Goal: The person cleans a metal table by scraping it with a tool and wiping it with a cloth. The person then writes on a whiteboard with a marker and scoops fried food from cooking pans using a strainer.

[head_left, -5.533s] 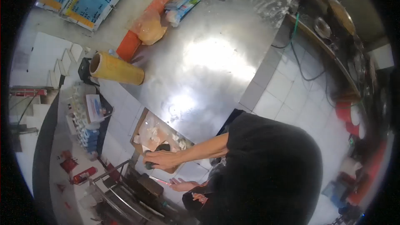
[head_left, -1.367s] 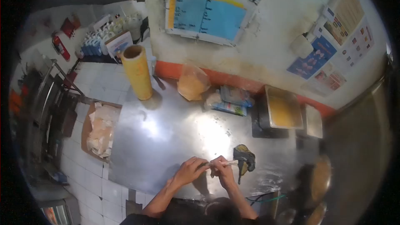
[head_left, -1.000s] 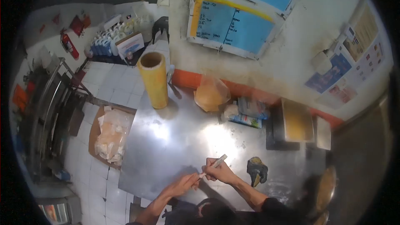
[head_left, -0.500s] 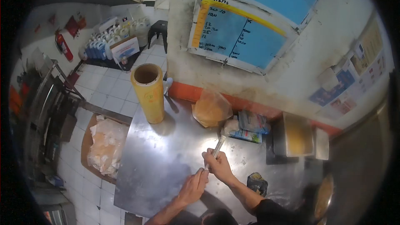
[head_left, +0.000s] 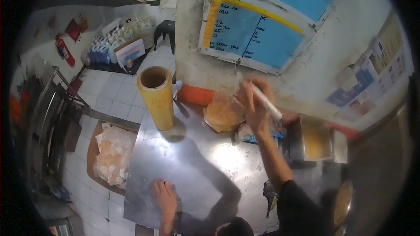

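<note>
My right hand (head_left: 257, 107) is raised in front of the wall, closed around a white marker (head_left: 267, 101) and blurred by motion. Below and left, my left hand (head_left: 165, 196) rests low over the steel table (head_left: 192, 166), its fingers curled together; a small dark spot shows between them, too small to name. Above my right hand hangs a blue board (head_left: 258, 32) with a yellow stripe and handwriting. A dark, crumpled cloth-like thing (head_left: 269, 196) lies beside my right forearm, partly hidden by it.
A yellow roll (head_left: 157, 100) stands at the table's back left. Along the wall are a plastic bag (head_left: 223, 112), packets (head_left: 247, 134) and a metal container (head_left: 316, 137). A cardboard box (head_left: 92, 161) is left of the table. Round pans (head_left: 343, 203) sit at the lower right.
My right hand has gone up from the table toward the board with the marker. My left hand has parted from it and moved down and left. Earlier both hands were together at the marker.
</note>
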The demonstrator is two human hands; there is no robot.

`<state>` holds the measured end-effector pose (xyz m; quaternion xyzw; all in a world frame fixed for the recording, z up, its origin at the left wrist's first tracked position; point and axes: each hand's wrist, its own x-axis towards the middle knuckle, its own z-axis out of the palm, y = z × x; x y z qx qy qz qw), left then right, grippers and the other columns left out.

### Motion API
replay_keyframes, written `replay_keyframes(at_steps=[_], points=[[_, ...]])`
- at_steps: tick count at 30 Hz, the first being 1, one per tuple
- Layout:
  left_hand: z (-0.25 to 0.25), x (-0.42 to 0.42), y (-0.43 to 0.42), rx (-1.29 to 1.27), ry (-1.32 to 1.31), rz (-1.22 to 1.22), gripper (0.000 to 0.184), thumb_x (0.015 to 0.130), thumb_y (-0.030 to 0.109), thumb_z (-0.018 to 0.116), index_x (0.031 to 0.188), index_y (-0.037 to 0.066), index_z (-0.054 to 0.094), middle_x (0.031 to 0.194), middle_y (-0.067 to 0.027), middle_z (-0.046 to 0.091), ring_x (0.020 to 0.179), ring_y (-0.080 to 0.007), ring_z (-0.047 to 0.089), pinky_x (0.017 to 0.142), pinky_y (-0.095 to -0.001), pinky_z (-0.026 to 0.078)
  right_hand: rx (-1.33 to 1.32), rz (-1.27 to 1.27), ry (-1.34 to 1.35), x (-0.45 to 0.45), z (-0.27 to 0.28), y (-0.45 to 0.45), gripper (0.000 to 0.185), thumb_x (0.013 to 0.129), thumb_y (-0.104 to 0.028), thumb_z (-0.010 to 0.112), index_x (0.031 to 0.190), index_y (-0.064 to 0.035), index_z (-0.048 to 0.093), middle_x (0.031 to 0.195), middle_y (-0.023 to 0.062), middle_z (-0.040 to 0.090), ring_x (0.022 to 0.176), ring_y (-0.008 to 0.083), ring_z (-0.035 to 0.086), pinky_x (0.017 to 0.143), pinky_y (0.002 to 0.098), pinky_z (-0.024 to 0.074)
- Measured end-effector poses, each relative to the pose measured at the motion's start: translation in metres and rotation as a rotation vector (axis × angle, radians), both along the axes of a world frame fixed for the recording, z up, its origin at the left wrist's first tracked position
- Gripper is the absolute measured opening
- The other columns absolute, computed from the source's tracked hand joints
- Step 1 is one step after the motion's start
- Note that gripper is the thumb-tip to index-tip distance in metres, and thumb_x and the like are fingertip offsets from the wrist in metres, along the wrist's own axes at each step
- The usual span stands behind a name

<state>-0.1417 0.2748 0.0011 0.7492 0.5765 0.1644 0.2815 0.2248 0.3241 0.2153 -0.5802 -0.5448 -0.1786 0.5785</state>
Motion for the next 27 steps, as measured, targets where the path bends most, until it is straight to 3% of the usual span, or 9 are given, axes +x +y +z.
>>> replay_keyframes(at_steps=[2,5,8,12,14,17,27], points=[[-0.026,-0.022,-0.005,0.06,0.218,0.002,0.035,0.102,0.029,0.049,0.111,-0.003,0.062,0.146,-0.026,0.042,0.135,-0.0493,0.035,0.111,-0.0622,0.027,0.133,-0.101,-0.096,0.018,0.037,0.039,0.021,0.094,-0.009,0.071,0.108,0.0003,0.06,0.09,0.0082,0.067,0.076,0.0117,0.065,0.067,0.0263,0.0542],[-0.016,-0.034,-0.01,-0.115,0.325,-0.094,0.038,0.102,0.03,0.048,0.111,-0.004,0.065,0.162,-0.027,0.02,0.144,-0.0589,0.014,0.116,-0.0687,0.015,0.272,-0.297,-0.392,0.055,0.069,0.084,0.024,0.09,-0.01,0.076,0.104,-0.0002,0.06,0.09,0.0099,0.07,0.081,0.0116,0.067,0.069,0.0262,0.0547],[-0.016,-0.036,-0.01,-0.148,0.273,-0.113,0.039,0.102,0.03,0.049,0.105,-0.004,0.067,0.164,-0.0277,0.012,0.147,-0.0596,0.005,0.118,-0.0679,0.011,0.235,-0.132,-0.105,0.07,0.081,0.109,0.023,0.089,-0.011,0.078,0.099,-0.0009,0.059,0.089,0.0114,0.071,0.079,0.0105,0.067,0.068,0.0253,0.054],[-0.018,-0.036,-0.008,-0.162,0.247,-0.105,0.041,0.103,0.031,0.048,0.105,-0.005,0.067,0.164,-0.0279,0.011,0.147,-0.0598,0.005,0.117,-0.0685,0.011,0.308,-0.206,-0.358,0.084,0.078,0.127,0.023,0.088,-0.011,0.077,0.095,-0.0013,0.058,0.086,0.0103,0.069,0.074,0.0098,0.064,0.067,0.0245,0.0527],[-0.021,-0.038,-0.007,-0.172,0.25,-0.114,0.042,0.103,0.031,0.048,0.106,-0.006,0.067,0.164,-0.0278,0.011,0.147,-0.0598,0.003,0.117,-0.0685,0.01,0.289,-0.201,-0.329,0.082,0.079,0.127,0.023,0.088,-0.011,0.077,0.095,-0.0014,0.057,0.085,0.0096,0.069,0.073,0.0101,0.064,0.068,0.0244,0.0525],[-0.021,-0.037,-0.006,-0.163,0.324,-0.141,0.044,0.104,0.033,0.047,0.111,-0.006,0.068,0.164,-0.0271,0.01,0.145,-0.0611,0.008,0.116,-0.0687,0.018,0.227,-0.181,-0.21,0.081,0.082,0.126,0.022,0.088,-0.01,0.076,0.094,-0.0018,0.056,0.084,0.0085,0.068,0.075,0.0103,0.064,0.07,0.0247,0.0525],[-0.023,-0.037,-0.007,-0.153,0.301,-0.134,0.042,0.105,0.032,0.047,0.107,-0.005,0.068,0.164,-0.0275,0.01,0.145,-0.0615,0.006,0.116,-0.0695,0.018,0.255,-0.165,-0.147,0.082,0.084,0.123,0.023,0.087,-0.009,0.076,0.094,-0.0026,0.055,0.085,0.0079,0.069,0.076,0.0106,0.062,0.071,0.0259,0.0517]])
